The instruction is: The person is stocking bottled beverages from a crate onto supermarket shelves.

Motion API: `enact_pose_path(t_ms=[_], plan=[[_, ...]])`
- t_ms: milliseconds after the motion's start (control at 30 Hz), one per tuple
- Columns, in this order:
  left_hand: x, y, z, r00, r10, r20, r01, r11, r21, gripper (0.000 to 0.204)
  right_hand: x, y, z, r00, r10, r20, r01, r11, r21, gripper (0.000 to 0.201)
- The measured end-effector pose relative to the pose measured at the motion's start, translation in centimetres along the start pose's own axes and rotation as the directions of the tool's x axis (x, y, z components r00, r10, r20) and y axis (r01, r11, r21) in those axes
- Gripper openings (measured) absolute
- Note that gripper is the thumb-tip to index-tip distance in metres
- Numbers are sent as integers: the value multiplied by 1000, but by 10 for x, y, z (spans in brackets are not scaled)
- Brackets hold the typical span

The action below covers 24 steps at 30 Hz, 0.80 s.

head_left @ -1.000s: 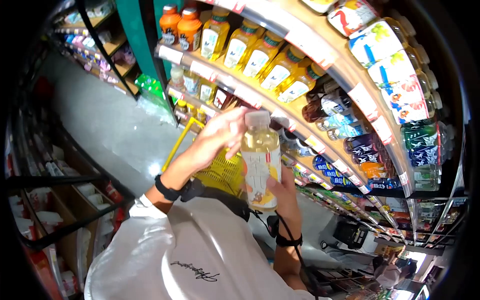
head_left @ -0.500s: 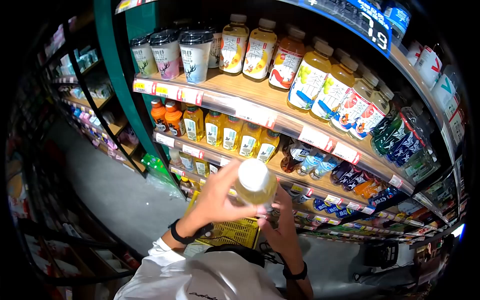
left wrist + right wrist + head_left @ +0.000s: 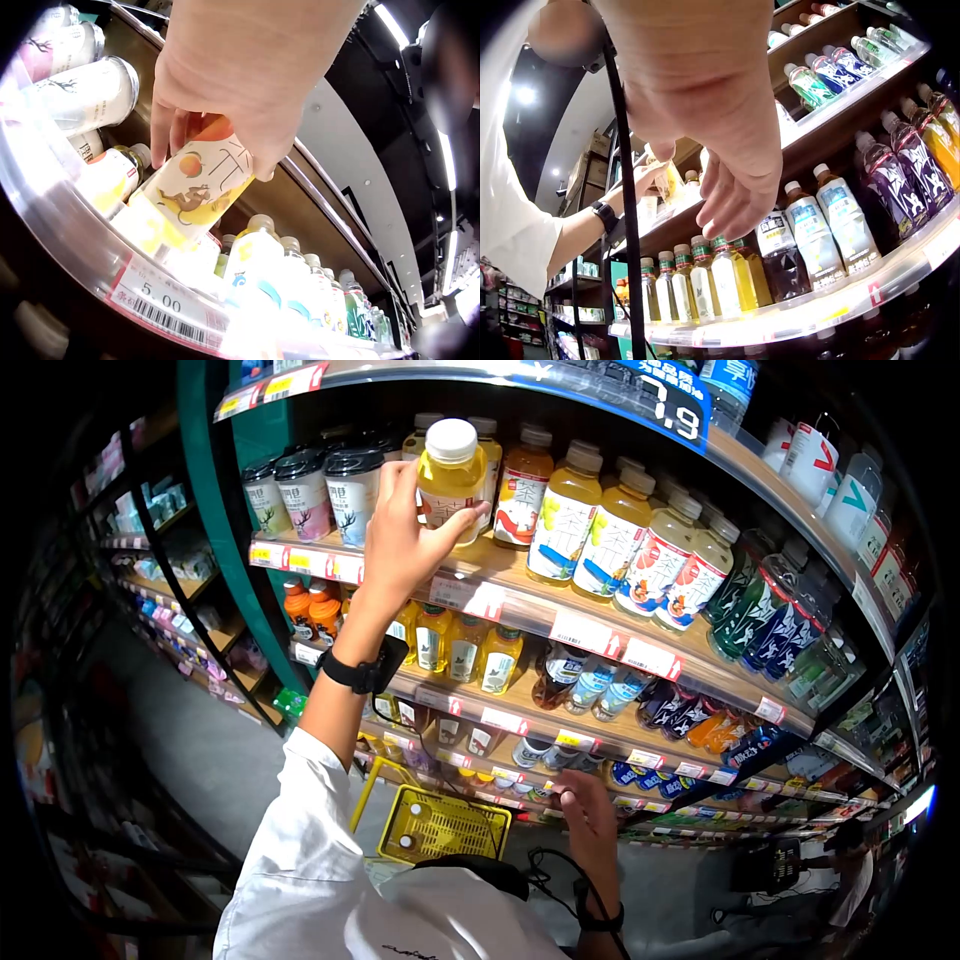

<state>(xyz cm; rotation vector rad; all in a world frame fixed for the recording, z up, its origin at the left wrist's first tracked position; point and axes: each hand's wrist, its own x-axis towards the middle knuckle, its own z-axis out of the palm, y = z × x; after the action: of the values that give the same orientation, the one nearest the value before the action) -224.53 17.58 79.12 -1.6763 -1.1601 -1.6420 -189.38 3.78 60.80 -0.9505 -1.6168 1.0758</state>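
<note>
My left hand [image 3: 405,540] grips a bottled fruit tea [image 3: 450,478] with a white cap and pale yellow drink, thumb on one side and fingers on the other. In the left wrist view its label [image 3: 199,184] shows a peach and a small animal on yellow. The bottle is at the front of the upper shelf, between lidded paper cups [image 3: 352,495] and a bottle of reddish tea [image 3: 521,490]. Similar bottles stand partly hidden behind it. Lower down, my right hand [image 3: 590,815] hangs in front of the lower shelves, fingers loosely bent, holding nothing.
More tea bottles [image 3: 565,525] line the upper shelf to the right. Yellow juice bottles [image 3: 497,660] fill the shelf below. A price rail [image 3: 465,597] runs along the shelf edge. A yellow basket [image 3: 440,825] is on the floor, and a cable [image 3: 540,875] hangs near my right wrist.
Both hands held the bottle low before my chest earlier. Now my right hand has let go, and my left has carried the bottle up and forward to the upper shelf. My view has tilted up.
</note>
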Motion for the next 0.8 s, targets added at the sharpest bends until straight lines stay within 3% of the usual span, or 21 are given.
enact_pose_path(t_ms=[33, 100, 233, 433, 567, 800], plan=[[1, -1, 4, 1000, 5, -3, -5, 1000, 0, 65, 0, 6, -6, 1000, 25, -5, -25, 1000, 16, 28], [2, 2, 8, 969, -217, 117, 212, 976, 52, 63, -1, 11, -14, 999, 52, -8, -51, 998, 34, 28], [-1, -16, 24, 967, -245, 73, 251, 962, -110, 60, 0, 19, -30, 996, 69, -47, -69, 998, 10, 28], [-8, -36, 48, 968, -252, 0, 251, 963, -99, 61, 0, 33, -36, 988, 139, -62, -134, 988, 70, 25], [-13, -30, 49, 964, -257, 62, 263, 955, -136, 79, -4, 48, -36, 974, 221, -43, -218, 974, 63, 22], [-15, -39, 53, 935, -330, 132, 341, 937, -72, 80, -8, 62, -26, 968, 253, -6, -253, 968, 5, 17]])
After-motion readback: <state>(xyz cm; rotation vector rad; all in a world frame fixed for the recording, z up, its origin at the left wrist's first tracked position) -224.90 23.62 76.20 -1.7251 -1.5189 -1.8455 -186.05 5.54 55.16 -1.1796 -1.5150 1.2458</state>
